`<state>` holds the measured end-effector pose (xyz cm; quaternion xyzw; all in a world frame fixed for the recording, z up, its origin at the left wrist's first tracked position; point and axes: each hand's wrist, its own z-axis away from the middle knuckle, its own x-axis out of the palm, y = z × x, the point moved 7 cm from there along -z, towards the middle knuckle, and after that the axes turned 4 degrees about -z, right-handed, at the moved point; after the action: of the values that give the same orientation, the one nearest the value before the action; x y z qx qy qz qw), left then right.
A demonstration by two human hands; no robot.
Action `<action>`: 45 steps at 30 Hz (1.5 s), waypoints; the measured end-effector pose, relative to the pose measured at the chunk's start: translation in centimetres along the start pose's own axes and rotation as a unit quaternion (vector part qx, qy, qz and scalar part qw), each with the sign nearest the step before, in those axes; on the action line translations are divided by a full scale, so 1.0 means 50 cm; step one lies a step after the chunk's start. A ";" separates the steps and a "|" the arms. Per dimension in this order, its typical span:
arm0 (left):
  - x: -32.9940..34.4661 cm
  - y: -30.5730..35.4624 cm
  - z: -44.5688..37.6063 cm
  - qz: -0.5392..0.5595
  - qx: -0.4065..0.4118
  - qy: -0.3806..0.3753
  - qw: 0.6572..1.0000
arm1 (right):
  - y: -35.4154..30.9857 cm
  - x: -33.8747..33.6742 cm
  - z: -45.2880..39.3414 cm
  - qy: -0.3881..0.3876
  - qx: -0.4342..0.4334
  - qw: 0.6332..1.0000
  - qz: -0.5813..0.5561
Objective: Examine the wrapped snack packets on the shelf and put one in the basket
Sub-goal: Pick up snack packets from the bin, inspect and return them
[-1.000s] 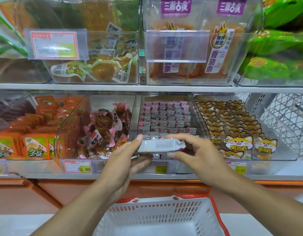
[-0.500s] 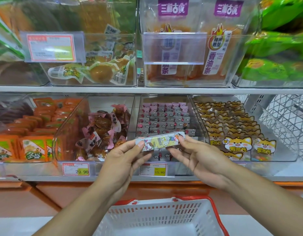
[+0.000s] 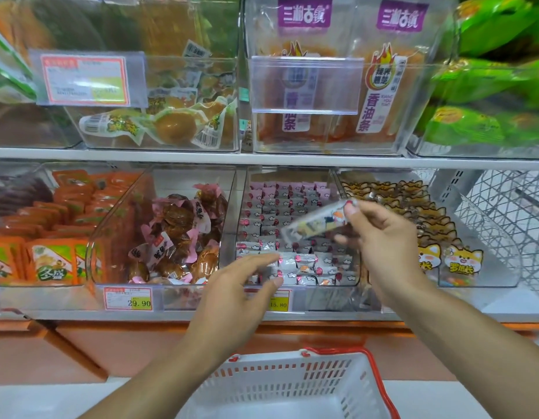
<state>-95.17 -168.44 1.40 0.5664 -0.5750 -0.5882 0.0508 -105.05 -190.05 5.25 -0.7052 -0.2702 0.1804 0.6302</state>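
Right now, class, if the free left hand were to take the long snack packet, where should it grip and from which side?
Probably the packet's lower left end, coming from below-left. The right hand pinches only the upper right end, so the packet slants down to a free end above the open left hand.

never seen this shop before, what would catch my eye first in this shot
First, the right hand pinching a long wrapped snack packet tilted in the air before the middle bin of pink-and-white packets on the lower shelf. The left hand hangs open below, holding nothing. Next, the white basket with a red rim waits at the bottom, and bright orange packs fill the bin at far left.
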 end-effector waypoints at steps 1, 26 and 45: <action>0.008 0.004 0.001 -0.043 0.018 -0.015 0.999 | -0.020 -0.012 -0.016 0.022 -0.072 0.995 0.060; 0.064 0.000 0.000 -0.151 0.071 -0.098 0.981 | -0.007 0.083 -0.144 -0.059 -0.156 0.698 0.696; 0.075 0.004 0.006 -0.184 0.085 -0.125 0.971 | 0.083 0.120 -0.194 -0.149 -0.064 0.602 0.782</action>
<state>-96.82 -170.98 -0.83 0.5867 -0.5105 -0.6024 -0.1795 -93.90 -194.34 3.05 -0.6487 0.2833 0.6896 0.1529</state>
